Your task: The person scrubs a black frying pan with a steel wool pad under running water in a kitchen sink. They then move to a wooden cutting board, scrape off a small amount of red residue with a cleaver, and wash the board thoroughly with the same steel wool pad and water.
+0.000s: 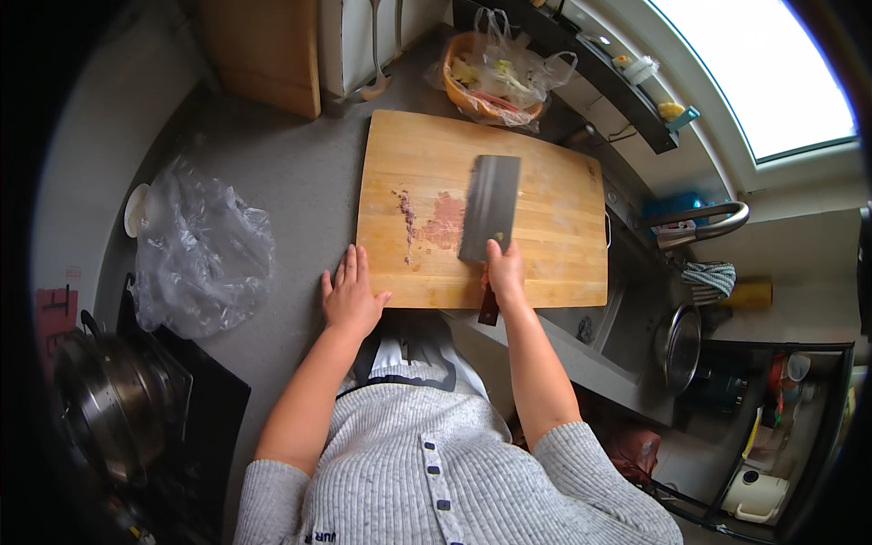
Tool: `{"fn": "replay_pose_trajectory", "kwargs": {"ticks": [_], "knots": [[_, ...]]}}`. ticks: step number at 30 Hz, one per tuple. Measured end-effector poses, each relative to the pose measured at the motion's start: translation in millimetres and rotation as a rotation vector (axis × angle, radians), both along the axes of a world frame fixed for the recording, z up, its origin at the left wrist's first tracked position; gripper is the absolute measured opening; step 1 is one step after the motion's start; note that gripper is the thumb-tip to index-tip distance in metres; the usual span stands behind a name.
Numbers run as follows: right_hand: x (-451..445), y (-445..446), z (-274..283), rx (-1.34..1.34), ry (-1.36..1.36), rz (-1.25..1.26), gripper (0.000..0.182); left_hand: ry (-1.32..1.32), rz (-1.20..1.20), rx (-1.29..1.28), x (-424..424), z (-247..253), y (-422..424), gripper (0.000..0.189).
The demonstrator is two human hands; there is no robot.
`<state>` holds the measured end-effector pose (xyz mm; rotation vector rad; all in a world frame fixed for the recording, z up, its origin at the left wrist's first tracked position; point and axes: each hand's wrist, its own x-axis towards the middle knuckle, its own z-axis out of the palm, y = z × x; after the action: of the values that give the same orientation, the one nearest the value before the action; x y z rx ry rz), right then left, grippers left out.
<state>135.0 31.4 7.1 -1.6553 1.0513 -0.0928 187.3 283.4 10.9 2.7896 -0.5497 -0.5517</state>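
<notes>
My right hand [506,274] grips a broad cleaver [492,201] by its dark wooden handle, with the thumb near the base of the blade. The blade is over the wooden cutting board [558,231], pointing away from me; whether it touches the wood I cannot tell. A reddish wet stain [444,221] spreads to the left of the blade. Farther left, a thin line of dark minced bits [409,221], perhaps meat, lies on the wood. My left hand [351,293] rests flat at the board's near left corner, fingers apart, holding nothing.
A crumpled clear plastic bag [204,259] lies on the grey countertop [300,184], beyond a steel pot [112,395]. An orange basket [458,88] with bagged vegetables stands behind the board. The board's right part overhangs a sink [623,334] with a curved faucet [702,221].
</notes>
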Motion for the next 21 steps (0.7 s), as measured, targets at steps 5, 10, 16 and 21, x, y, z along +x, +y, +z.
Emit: {"fn": "replay_pose_trajectory", "kwargs": {"ticks": [5, 10, 16, 21], "knots": [[14.4, 45.1, 3.1, -0.038, 0.045, 0.093, 0.021, -0.024, -0.008, 0.011, -0.8, -4.9, -1.2, 0.091], [12.6, -6.2, -36.1, -0.210, -0.077, 0.112, 0.020, -0.012, -0.004, 0.002, 1.1, -2.3, 0.1, 0.091], [24.2, 21.7, -19.5, -0.045, 0.001, 0.068, 0.022, -0.014, -0.003, -0.002, -0.7, -3.7, -2.9, 0.091], [28.4, -3.3, -31.2, -0.142, -0.021, 0.178, 0.021, -0.013, 0.005, 0.004, 1.0, -1.3, 1.6, 0.091]]}}
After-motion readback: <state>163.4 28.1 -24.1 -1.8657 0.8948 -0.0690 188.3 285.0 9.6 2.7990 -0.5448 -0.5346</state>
